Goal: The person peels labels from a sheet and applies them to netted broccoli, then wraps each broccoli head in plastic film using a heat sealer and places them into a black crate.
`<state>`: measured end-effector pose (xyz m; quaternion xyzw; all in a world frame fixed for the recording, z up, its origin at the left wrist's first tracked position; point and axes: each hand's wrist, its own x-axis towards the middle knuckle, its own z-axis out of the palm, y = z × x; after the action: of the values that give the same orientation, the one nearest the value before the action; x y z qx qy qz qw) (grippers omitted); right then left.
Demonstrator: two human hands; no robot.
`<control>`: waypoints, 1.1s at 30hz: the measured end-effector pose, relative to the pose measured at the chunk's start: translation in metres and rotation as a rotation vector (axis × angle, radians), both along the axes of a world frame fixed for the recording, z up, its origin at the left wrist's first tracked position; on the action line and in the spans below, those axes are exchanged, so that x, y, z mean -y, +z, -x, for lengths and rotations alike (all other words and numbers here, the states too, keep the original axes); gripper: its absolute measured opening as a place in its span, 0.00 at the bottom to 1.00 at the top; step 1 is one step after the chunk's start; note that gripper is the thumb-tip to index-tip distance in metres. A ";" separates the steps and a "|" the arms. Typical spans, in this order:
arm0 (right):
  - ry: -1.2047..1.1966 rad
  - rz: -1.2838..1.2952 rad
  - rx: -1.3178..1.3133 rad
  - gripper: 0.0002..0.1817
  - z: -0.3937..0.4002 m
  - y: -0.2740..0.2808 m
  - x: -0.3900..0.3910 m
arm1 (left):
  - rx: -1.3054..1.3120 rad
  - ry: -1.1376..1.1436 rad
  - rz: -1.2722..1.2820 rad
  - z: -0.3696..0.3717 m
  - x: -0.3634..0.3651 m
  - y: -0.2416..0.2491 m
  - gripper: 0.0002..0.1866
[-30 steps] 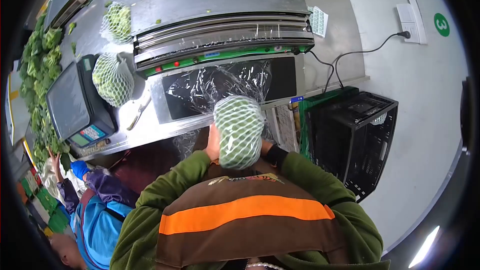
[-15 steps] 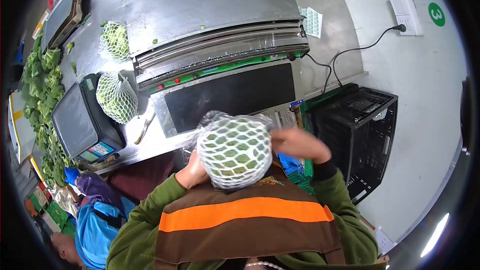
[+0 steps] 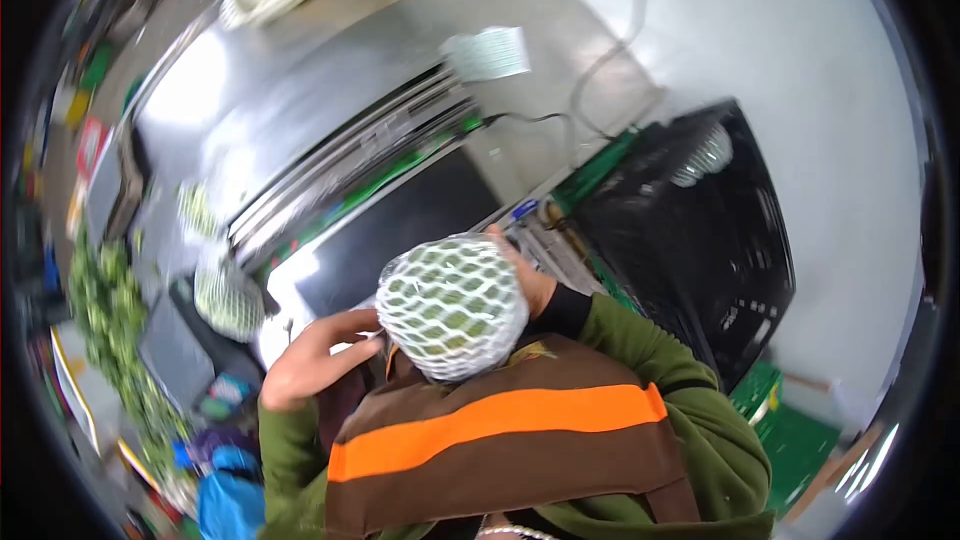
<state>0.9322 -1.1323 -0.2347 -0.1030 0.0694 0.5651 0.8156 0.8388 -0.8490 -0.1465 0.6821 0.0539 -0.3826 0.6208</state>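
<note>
A round head of broccoli (image 3: 453, 308) in a white foam net, with clear film shining over it, is in front of my apron. My right hand (image 3: 528, 282) grips its right side, with most of the fingers hidden behind it. On the other side, my left hand (image 3: 325, 355) has its thumb and fingers apart, the tips right at the net's left edge. Beyond the head is the dark plate (image 3: 400, 225) of the wrapping machine, with its metal rollers (image 3: 345, 155) behind.
A black crate (image 3: 680, 230) stands at the right, with a netted head (image 3: 705, 155) in it. Two more netted heads (image 3: 228, 302) lie left of the machine near a grey scale (image 3: 175, 350). Loose broccoli (image 3: 115, 320) is heaped farther left. A power cord (image 3: 605, 65) runs to the wall.
My view has turned right towards the crate. My right hand, blurred before, now lies against the broccoli head. My left hand has come away from its side and spread its fingers.
</note>
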 end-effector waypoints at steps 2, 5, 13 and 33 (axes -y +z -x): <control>0.038 0.298 0.155 0.43 -0.006 0.023 0.014 | 0.134 -0.012 0.099 -0.001 0.029 -0.017 0.38; -0.048 0.224 0.267 0.43 0.007 0.038 0.037 | 0.157 0.172 0.258 -0.020 0.096 -0.010 0.56; -0.856 0.960 0.999 0.37 -0.008 0.119 0.221 | 0.452 -0.115 0.522 -0.151 0.285 0.019 0.52; -1.144 1.991 0.900 0.56 -0.083 -0.059 0.481 | 0.591 -0.103 -0.099 -0.260 0.578 -0.159 0.47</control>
<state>1.0151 -1.6135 -0.2936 -0.8196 0.2175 -0.2583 0.4628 1.0991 -1.4266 -0.3060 0.7952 -0.1450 -0.1955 0.5554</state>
